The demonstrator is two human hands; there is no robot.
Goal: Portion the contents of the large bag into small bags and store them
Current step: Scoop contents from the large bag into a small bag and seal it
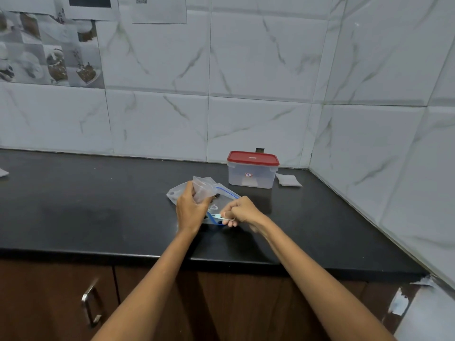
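A large clear zip bag with a blue seal lies flat on the black counter. My left hand grips a small clear bag upright above the large bag's left part. My right hand is curled at the large bag's near edge and pinches a small pale, light-blue item by the blue opening. What lies inside the large bag is mostly hidden by my hands; a few small dark and pale bits show through the plastic.
A clear plastic box with a red lid stands shut behind the bags near the tiled wall. A stack of small flat bags lies to its right. Wooden cabinet doors with a metal handle sit below the counter edge.
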